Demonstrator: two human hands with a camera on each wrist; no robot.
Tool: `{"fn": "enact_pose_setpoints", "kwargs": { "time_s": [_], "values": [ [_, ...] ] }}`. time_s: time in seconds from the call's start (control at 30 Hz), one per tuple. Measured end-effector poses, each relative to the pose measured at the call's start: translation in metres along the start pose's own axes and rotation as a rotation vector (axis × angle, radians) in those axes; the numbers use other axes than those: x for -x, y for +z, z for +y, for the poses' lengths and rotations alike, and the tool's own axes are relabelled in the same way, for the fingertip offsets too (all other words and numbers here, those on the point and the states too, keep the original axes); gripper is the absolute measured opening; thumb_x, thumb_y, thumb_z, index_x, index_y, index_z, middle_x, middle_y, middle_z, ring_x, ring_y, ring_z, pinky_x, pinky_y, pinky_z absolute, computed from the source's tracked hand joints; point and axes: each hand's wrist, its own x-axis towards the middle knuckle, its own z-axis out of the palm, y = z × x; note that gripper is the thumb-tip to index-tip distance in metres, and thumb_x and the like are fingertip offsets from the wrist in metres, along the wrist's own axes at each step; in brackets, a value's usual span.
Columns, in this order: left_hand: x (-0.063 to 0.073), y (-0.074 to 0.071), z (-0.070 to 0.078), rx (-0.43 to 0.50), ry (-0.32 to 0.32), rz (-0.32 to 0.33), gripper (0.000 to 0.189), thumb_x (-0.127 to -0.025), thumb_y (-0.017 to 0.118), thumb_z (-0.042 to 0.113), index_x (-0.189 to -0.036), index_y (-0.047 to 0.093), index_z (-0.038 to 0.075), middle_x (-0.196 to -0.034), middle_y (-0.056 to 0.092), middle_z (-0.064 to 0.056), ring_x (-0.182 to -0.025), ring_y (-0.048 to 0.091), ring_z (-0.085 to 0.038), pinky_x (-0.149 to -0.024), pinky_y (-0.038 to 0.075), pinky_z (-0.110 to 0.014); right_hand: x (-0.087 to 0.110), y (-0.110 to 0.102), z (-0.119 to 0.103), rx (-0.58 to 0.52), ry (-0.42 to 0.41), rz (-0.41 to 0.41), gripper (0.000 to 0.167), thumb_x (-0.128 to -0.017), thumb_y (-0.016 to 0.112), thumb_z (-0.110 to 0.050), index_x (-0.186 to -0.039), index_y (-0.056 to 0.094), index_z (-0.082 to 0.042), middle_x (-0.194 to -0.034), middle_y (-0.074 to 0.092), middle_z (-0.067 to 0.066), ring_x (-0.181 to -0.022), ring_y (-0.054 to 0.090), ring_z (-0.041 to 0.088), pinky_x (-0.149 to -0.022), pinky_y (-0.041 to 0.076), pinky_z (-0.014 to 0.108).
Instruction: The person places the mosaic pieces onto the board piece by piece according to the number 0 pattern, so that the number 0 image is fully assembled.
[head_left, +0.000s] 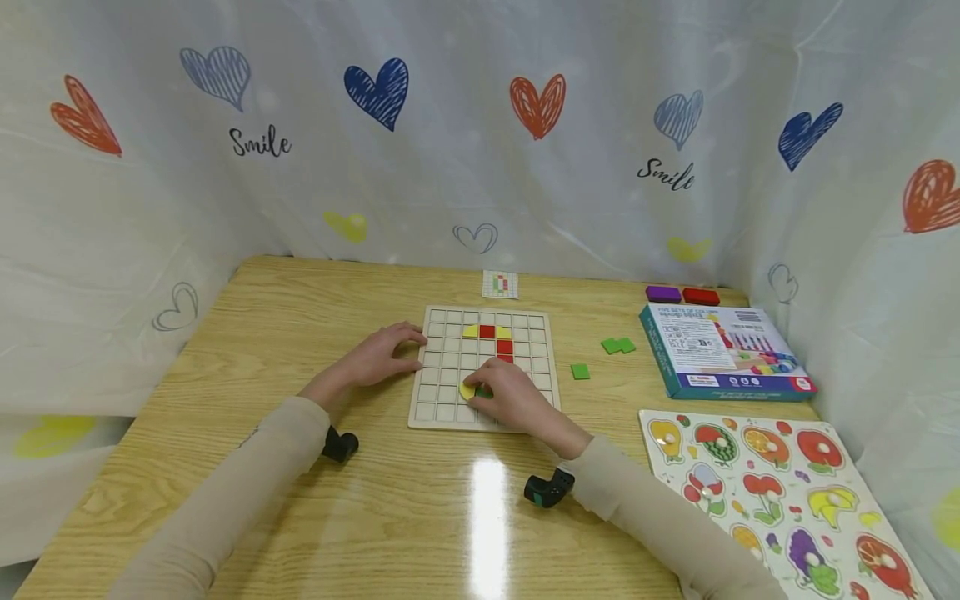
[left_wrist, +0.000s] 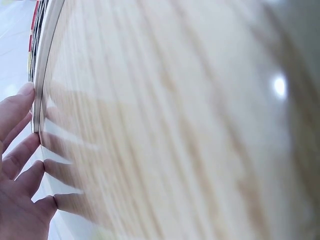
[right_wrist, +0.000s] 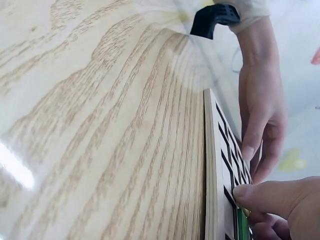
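Note:
A wooden grid board [head_left: 442, 412] lies flat on the table. Red square tiles [head_left: 505, 346] and yellow tiles [head_left: 471, 331] with a curved or slanted side sit in its upper cells. My right hand [head_left: 517, 396] is over the lower middle of the board, thumb and fingertips pinching a yellow tile [head_left: 467, 390]. Right beside it a green tile [head_left: 484, 392] shows partly under the fingers; its edge also appears in the right wrist view. My left hand [head_left: 380, 354] rests with spread fingers against the board's left edge, fingertips touching it in the left wrist view.
Loose green tiles [head_left: 581, 372] lie right of the board. A small pattern card [head_left: 500, 284] is behind it. Farther right are a game box [head_left: 723, 350], purple [head_left: 663, 294] and red blocks [head_left: 701, 297], and a fruit puzzle board [head_left: 772, 492]. A printed curtain surrounds the table.

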Motion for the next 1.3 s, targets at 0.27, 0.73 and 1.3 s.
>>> {"fn": "enact_pose_setpoints", "kwargs": {
  "time_s": [0.27,0.73,1.3],
  "values": [
    [0.0,0.0,0.001,-0.002,0.009,0.002,0.043,-0.094,0.067,0.021,-0.132,0.057,0.003,-0.149,0.041,-0.02,-0.144,0.023,-0.04,-0.116,0.012,-0.058,0.001,0.001,0.001,0.005,0.002,-0.01,0.025,-0.09,0.072,-0.018,-0.113,0.073,-0.008,-0.105,0.064,0.004,-0.083,0.055,0.014,-0.072,0.047,0.027],
    [0.001,-0.001,0.001,0.001,0.008,-0.002,0.043,-0.094,0.067,0.021,-0.132,0.057,0.003,-0.149,0.04,-0.02,-0.145,0.02,-0.041,-0.117,0.011,-0.058,0.003,0.0,0.004,-0.01,-0.029,0.015,0.021,-0.091,0.071,-0.018,-0.11,0.074,-0.009,-0.102,0.064,0.003,-0.082,0.054,0.013,-0.071,0.047,0.027],
    [0.001,-0.001,0.003,0.004,0.012,-0.014,0.044,-0.095,0.067,0.02,-0.134,0.056,0.002,-0.15,0.039,-0.02,-0.145,0.019,-0.041,-0.117,0.011,-0.058,0.025,-0.026,0.037,-0.181,0.103,0.142,0.024,-0.093,0.069,-0.02,-0.112,0.073,-0.006,-0.098,0.064,0.002,-0.084,0.058,0.013,-0.074,0.052,0.028]
  ]
}}
